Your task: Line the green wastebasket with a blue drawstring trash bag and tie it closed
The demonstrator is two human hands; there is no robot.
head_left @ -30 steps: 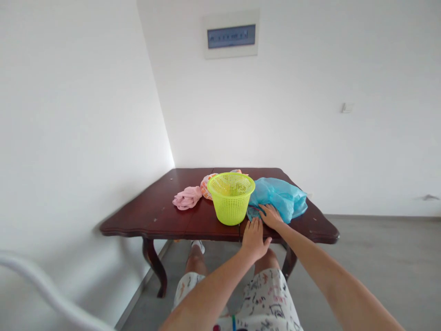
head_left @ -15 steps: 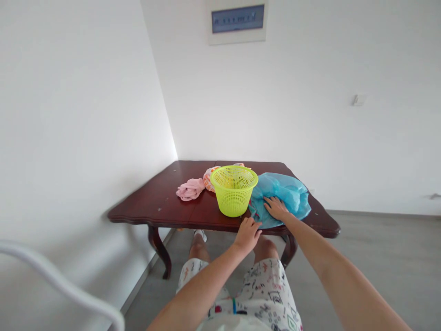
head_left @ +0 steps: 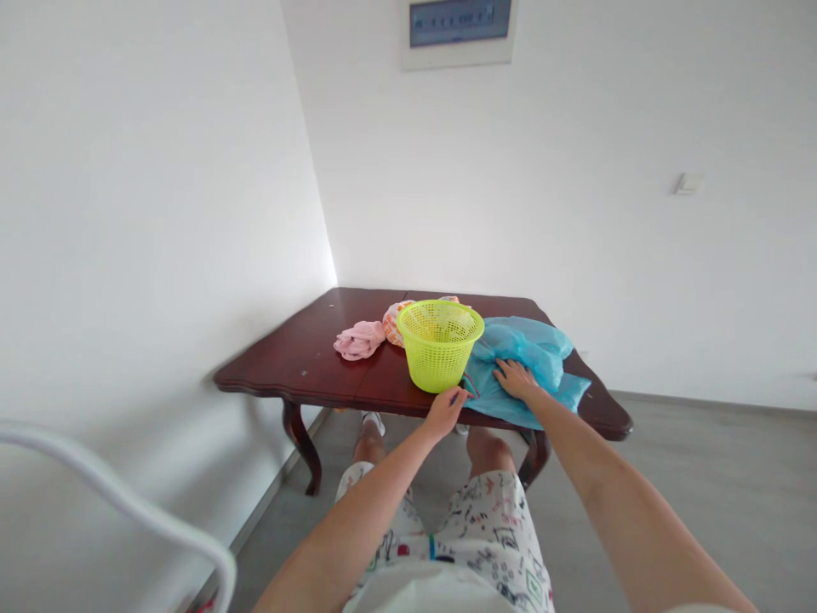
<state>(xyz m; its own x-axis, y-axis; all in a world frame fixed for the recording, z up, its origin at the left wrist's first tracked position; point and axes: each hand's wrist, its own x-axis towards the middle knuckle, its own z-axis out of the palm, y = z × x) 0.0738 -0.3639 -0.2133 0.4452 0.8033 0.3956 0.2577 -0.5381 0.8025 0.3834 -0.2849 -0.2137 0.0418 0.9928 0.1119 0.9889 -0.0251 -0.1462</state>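
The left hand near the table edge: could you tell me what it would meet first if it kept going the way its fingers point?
Most likely the blue cloth: the left hand points toward its near corner, seemingly touching it already. The green basket sits just beyond; depth is unclear.

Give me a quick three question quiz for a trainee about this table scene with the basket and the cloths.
1. True or false: the lime-green plastic mesh basket stands upright on the dark wooden table.
2. Which thing lies flat under the right hand? A: the light blue cloth. B: the crumpled pink cloth. C: the basket.
3. What does the left hand touch at the near table edge?

Key
1. True.
2. A.
3. The near left corner of the light blue cloth, which it seems to pinch; the grip itself is too small to tell.
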